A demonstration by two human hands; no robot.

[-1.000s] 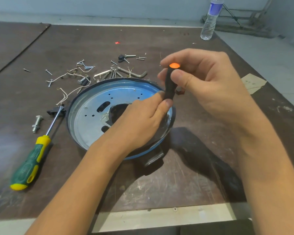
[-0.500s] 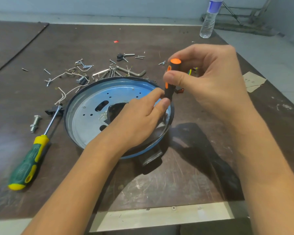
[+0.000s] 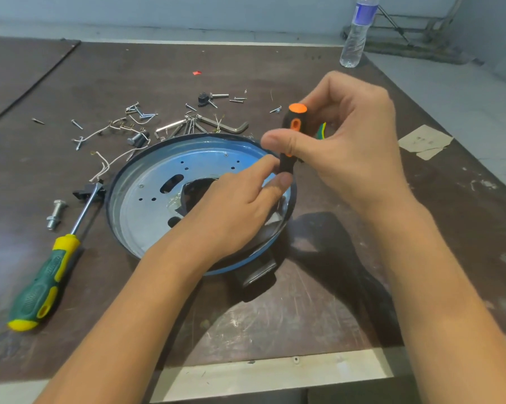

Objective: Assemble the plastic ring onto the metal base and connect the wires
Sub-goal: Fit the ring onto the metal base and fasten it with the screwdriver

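Dark brown scuffed worktable (image 3: 333, 301), with a clear plastic water bottle (image 3: 356, 33) at the far edge and loose screws and hex keys (image 3: 187, 123) scattered beyond the work. Round galvanised metal base with a dark rim (image 3: 146, 199) lies flat at table centre; no plastic ring can be made out for certain. Right hand (image 3: 350, 147) is closed around a small black-and-orange screwdriver (image 3: 289, 141), thumb and fingers on the handle. Tool's long axis stands near vertical, orange cap up, tip down toward the base's right inner edge; the tip itself is hidden. Left hand (image 3: 234, 208) rests over the base, fingers pinched narrow at the shaft's foot, apparently steadying it. Judgement: a screw is being driven; the right hand is the working hand. Green-and-yellow screwdriver (image 3: 41, 278) lies idle at left.
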